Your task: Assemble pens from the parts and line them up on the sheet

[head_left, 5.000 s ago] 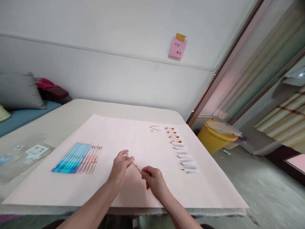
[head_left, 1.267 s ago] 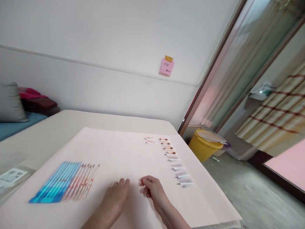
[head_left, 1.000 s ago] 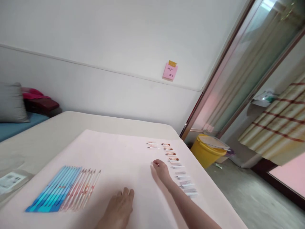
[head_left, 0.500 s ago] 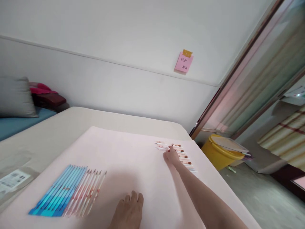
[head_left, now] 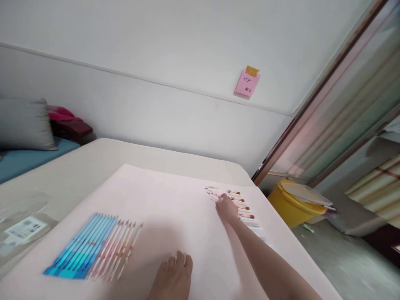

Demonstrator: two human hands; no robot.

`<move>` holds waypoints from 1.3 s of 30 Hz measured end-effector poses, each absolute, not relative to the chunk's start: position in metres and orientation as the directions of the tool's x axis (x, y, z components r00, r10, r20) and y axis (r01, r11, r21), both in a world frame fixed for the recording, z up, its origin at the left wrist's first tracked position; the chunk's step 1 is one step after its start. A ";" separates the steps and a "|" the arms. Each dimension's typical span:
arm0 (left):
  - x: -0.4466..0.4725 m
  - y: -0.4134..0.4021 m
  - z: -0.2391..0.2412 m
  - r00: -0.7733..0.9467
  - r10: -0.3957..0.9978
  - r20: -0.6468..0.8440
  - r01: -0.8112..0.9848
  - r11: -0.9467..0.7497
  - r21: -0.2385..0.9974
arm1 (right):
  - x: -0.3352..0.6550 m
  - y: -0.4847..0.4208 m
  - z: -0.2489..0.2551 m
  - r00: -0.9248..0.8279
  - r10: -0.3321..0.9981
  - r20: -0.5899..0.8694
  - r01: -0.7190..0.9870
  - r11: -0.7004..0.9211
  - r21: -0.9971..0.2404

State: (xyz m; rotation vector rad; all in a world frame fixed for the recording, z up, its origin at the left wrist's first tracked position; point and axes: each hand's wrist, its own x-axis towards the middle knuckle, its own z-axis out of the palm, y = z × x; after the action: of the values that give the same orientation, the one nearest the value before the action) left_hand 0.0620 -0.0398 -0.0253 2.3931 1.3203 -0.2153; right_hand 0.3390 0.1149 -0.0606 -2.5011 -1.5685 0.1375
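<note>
My right hand is closed at the far right of the pale pink sheet. Its fingers grip a slim white pen by one end, and the dark tip points left. Another white pen lies just beyond it. Brown-ended pens lie in a column to the right of the hand, partly covered by it. My left hand rests palm down on the sheet near the front, fingers apart and holding nothing. To its left, several white-and-red pens lie side by side against a row of blue pens.
A clear plastic bag with a white label lies at the left. The cream table meets a white wall bearing a pink note. A yellow bin stands beyond the right edge. A grey cushion sits at far left.
The pen in my right hand has turned from nearly level to slanted, its tip toward the upper left. My left hand keeps its place on the sheet. The whole view has shifted slightly.
</note>
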 end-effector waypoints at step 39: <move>0.048 -0.091 -0.007 0.071 0.815 -0.576 -0.487 0.532 0.693 | 0.225 -0.104 -0.064 -0.061 0.991 0.122 0.976 0.085 -0.199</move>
State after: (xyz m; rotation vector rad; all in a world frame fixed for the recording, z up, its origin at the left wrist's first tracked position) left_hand 0.0476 -0.0907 -0.0067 0.3582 1.1227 1.0106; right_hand 0.2250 -0.1035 -0.0641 -1.9821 -2.1343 0.0925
